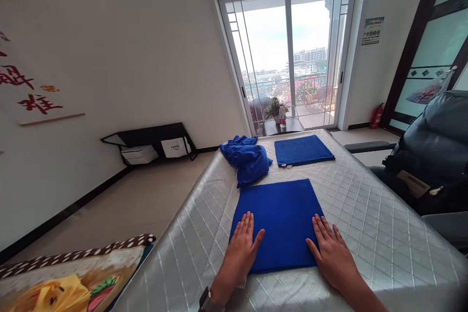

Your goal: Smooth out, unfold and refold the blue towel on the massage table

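A blue cloth [280, 224] lies flat and squared on the quilted silver-grey mattress [365, 204]. My left hand [244, 243] rests palm down on its left edge, fingers stretched out and thumb apart. On the opposite edge my right hand [329, 243] also lies flat, fingers extended, partly over the mattress. Beyond the cloth, to the left, sits a crumpled heap of blue cloth [250, 158]. To the right of that heap lies a neat blue folded cloth [304, 149], with a small pale tag at its near edge.
A dark office chair [435, 141] stands close on the right. Past the mattress are a small table [283, 126] with a bottle [282, 116] and a sliding glass door [287, 58]. Along the left wall stands a black rack [153, 139] with boxes. A patterned blanket [84, 278] is at lower left.
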A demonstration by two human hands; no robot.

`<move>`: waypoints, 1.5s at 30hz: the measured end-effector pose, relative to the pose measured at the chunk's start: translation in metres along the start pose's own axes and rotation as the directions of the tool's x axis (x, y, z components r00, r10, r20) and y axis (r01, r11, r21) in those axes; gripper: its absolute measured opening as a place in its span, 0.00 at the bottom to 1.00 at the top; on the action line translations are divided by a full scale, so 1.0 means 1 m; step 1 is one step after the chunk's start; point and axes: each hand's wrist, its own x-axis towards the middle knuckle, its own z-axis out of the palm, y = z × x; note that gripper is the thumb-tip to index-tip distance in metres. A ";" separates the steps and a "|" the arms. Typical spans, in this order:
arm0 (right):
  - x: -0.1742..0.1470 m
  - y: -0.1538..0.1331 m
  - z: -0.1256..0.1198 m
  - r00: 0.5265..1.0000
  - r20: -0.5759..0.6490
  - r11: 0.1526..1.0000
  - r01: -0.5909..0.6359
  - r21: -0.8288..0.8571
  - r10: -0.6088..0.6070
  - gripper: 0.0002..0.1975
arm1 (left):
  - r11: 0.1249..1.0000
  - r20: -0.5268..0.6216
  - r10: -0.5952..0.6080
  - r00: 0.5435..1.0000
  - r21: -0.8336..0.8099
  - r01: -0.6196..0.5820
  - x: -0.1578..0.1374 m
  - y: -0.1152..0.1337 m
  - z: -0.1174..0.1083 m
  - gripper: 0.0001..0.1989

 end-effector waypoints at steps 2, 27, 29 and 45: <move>0.000 0.001 0.002 1.000 -0.005 1.000 0.001 -0.011 -0.001 0.35 | 0.990 0.034 0.134 0.990 -0.044 -0.133 0.005 0.040 -0.003 0.35; 0.000 0.011 0.018 0.985 -0.120 0.986 0.106 -0.127 -0.121 0.33 | 0.997 -0.086 -0.065 0.994 0.032 0.068 -0.063 -0.025 0.016 0.32; 0.001 0.012 0.018 0.988 -0.111 0.989 0.097 -0.116 -0.109 0.34 | 0.998 -0.100 -0.054 0.994 0.022 0.057 -0.062 -0.026 0.019 0.31; 0.003 0.014 0.017 0.996 -0.057 0.993 0.060 -0.101 -0.066 0.35 | 0.999 -0.104 -0.041 0.994 -0.027 0.039 -0.066 -0.036 0.030 0.34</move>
